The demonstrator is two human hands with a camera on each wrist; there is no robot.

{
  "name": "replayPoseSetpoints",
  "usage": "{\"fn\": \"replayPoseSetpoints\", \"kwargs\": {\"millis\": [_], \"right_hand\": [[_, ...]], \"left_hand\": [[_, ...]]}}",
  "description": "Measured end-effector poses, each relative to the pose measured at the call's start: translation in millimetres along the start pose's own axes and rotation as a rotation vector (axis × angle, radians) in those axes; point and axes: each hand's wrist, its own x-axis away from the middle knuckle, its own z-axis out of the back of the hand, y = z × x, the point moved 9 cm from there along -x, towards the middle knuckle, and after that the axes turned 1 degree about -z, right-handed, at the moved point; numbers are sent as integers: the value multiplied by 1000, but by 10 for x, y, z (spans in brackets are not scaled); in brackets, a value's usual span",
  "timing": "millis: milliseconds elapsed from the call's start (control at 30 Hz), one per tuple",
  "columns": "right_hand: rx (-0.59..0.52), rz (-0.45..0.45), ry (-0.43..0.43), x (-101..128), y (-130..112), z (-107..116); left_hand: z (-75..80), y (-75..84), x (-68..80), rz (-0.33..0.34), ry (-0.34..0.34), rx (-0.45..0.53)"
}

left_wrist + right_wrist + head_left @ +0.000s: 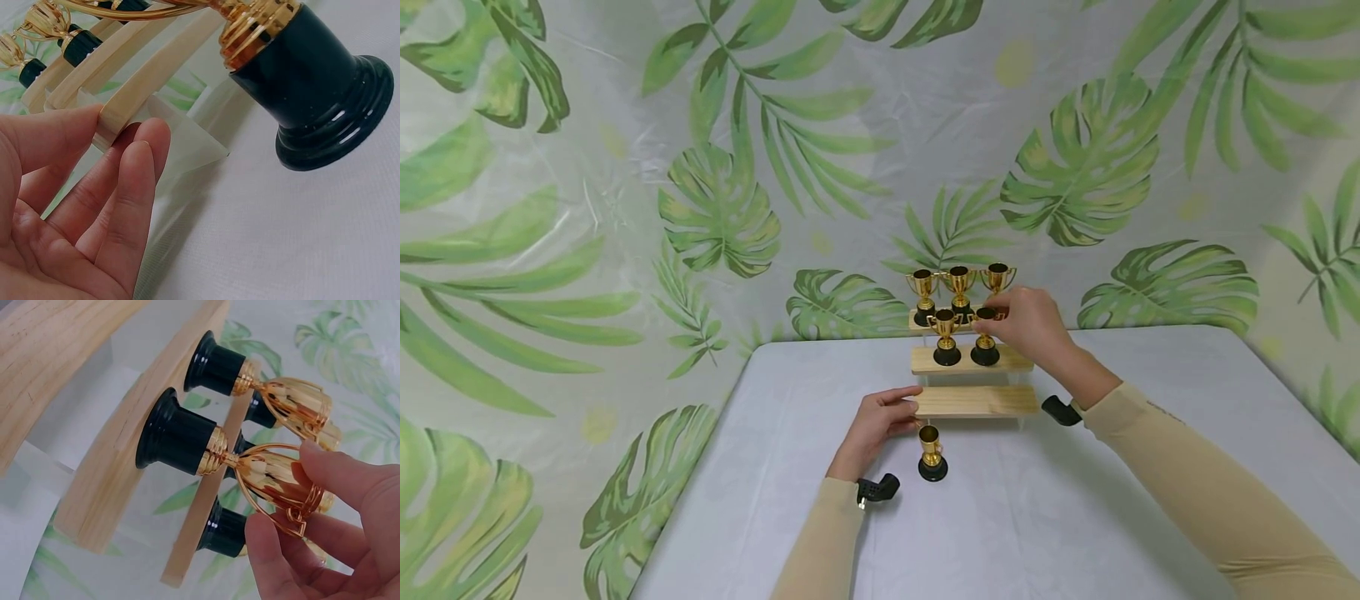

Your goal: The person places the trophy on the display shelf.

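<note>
A three-tier display stand has pale wooden shelves. My left hand (878,425) pinches the left end of the lowest shelf (973,402), thumb against its corner in the left wrist view. On the middle shelf (922,361), my right hand (1032,323) holds a small gold trophy cup (178,437) by its bowl and handles; its black base stands on the wood. Another trophy cup (947,354) is just left of it. Three more stand on the top shelf, including one trophy cup (922,287) at the left.
One gold trophy cup (932,468) stands on the white-covered table (1075,533), in front of the stand and close to my left hand. Behind the table hangs a leaf-patterned sheet (880,167). Translucent supports (187,131) hold up the shelves.
</note>
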Motion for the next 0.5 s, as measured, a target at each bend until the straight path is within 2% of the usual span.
{"fn": "replayPoseSetpoints", "kwargs": {"millis": [500], "right_hand": [[17,-5,-9,10,5,-35]], "left_hand": [[-3,17,10,6,6,-8]]}}
